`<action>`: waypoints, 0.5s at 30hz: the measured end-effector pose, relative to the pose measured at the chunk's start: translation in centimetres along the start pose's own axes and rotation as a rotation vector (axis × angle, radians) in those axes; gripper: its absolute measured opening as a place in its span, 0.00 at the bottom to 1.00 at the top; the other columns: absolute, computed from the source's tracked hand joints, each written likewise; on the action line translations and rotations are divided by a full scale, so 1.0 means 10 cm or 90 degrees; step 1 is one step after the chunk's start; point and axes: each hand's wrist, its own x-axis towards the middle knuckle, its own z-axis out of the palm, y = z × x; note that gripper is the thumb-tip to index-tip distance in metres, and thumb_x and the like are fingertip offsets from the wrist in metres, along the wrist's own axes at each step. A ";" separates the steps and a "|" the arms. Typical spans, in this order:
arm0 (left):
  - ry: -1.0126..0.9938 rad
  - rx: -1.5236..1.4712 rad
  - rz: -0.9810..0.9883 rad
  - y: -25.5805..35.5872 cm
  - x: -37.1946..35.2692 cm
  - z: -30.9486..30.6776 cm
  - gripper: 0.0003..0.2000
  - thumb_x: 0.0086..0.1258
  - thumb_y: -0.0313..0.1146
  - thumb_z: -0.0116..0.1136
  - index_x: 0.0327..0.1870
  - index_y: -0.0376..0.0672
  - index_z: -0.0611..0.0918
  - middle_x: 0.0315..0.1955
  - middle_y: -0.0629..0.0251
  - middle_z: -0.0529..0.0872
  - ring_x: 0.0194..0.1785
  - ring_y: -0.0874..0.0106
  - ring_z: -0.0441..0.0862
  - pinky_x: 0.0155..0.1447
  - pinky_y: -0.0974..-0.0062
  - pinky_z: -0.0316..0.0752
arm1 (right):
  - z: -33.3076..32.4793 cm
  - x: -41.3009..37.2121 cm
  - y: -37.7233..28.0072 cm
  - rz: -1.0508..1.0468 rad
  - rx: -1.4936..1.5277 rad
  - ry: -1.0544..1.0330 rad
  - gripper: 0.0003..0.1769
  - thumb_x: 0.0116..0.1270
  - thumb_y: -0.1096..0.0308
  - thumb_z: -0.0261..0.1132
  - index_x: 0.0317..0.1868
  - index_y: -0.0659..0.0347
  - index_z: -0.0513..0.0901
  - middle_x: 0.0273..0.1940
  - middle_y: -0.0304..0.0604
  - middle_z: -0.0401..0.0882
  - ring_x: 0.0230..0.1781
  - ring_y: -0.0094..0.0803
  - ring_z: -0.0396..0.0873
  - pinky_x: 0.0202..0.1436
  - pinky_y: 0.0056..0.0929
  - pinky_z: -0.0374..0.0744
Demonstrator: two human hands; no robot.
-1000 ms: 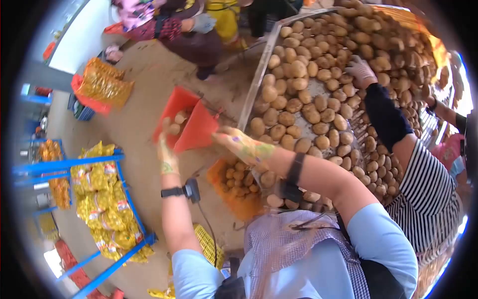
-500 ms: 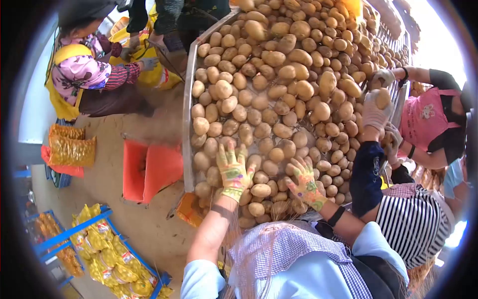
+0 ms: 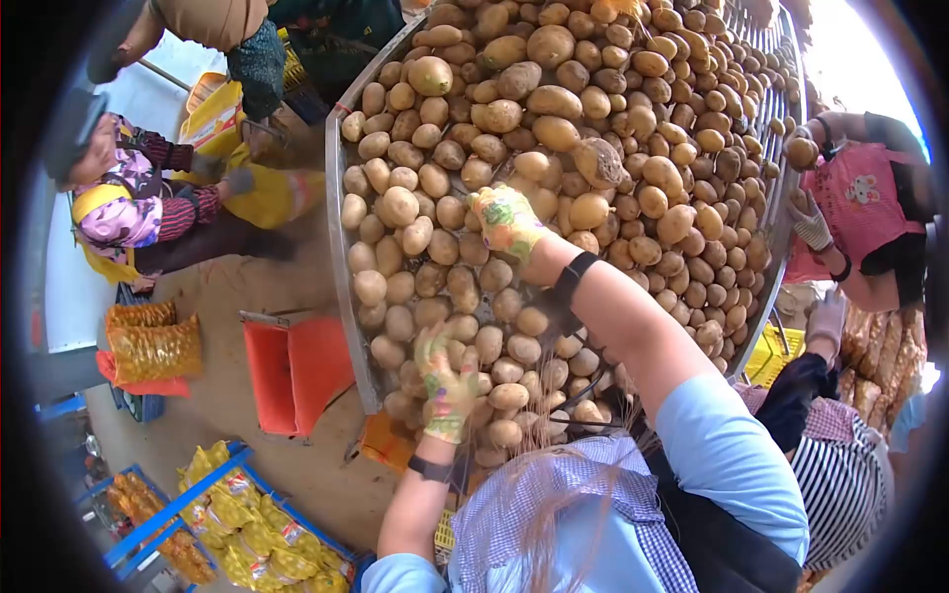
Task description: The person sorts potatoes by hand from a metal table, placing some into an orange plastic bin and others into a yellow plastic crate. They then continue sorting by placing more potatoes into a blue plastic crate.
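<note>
A wide layer of potatoes (image 3: pixel 400 206) covers the metal-edged sorting table (image 3: pixel 341 247) in front of me. My left hand (image 3: pixel 450 385), in a patterned yellow-green glove, rests over potatoes near the table's left front corner with its fingers apart. Farther in, my right hand (image 3: pixel 506 219), in a matching glove, reaches across the pile. Its fingers curl down among the potatoes, and whatever lies under the palm is hidden. A large potato with a dark rough patch (image 3: pixel 598 163) lies to the right of that hand.
An orange-red bin (image 3: pixel 297 376) stands left of the table. Bagged potatoes fill a blue-framed cart (image 3: pixel 257 534) at lower left. A person (image 3: pixel 138 208) handles yellow sacks at left; a co-worker in a pink apron (image 3: pixel 850 198) and one in stripes (image 3: pixel 840 465) are at right.
My right hand has moved forward and left, deeper over the potatoes. My left hand has shifted slightly down in view. The striped co-worker's arm has drawn back from the table.
</note>
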 end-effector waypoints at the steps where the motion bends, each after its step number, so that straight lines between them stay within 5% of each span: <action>1: 0.026 -0.048 -0.011 0.05 0.03 0.00 0.23 0.68 0.31 0.62 0.64 0.36 0.75 0.66 0.51 0.74 0.70 0.54 0.67 0.73 0.58 0.64 | 0.00 -0.03 0.03 -0.002 -0.006 -0.007 0.18 0.50 0.71 0.69 0.44 0.63 0.81 0.47 0.53 0.79 0.48 0.55 0.78 0.51 0.50 0.77; 5: 0.077 -0.137 -0.026 0.31 0.15 0.05 0.16 0.73 0.26 0.58 0.60 0.33 0.77 0.61 0.50 0.77 0.64 0.59 0.76 0.69 0.64 0.71 | 0.09 -0.44 0.02 -0.029 0.137 0.204 0.26 0.46 0.67 0.73 0.49 0.63 0.81 0.47 0.55 0.82 0.50 0.55 0.77 0.54 0.47 0.78; 10: 0.030 -0.084 0.038 0.41 0.20 0.12 0.19 0.69 0.29 0.64 0.60 0.33 0.78 0.58 0.48 0.79 0.63 0.52 0.76 0.68 0.58 0.70 | 0.10 -1.27 0.00 -0.052 0.173 0.206 0.36 0.44 0.66 0.76 0.58 0.57 0.78 0.51 0.49 0.79 0.56 0.52 0.74 0.58 0.47 0.75; 13: -0.037 -0.070 0.033 0.35 0.06 0.22 0.21 0.68 0.30 0.65 0.61 0.34 0.77 0.60 0.47 0.77 0.65 0.50 0.74 0.70 0.56 0.69 | 0.11 -1.82 0.07 -0.094 0.290 0.060 0.33 0.43 0.68 0.74 0.56 0.57 0.82 0.53 0.49 0.83 0.56 0.52 0.78 0.61 0.45 0.76; 15: -0.079 -0.056 0.027 0.33 -0.02 0.27 0.23 0.67 0.31 0.66 0.62 0.34 0.76 0.61 0.47 0.76 0.66 0.49 0.72 0.71 0.55 0.68 | -0.27 -1.89 0.07 -0.034 0.348 0.148 0.19 0.61 0.63 0.74 0.52 0.57 0.86 0.53 0.47 0.85 0.53 0.45 0.82 0.59 0.41 0.80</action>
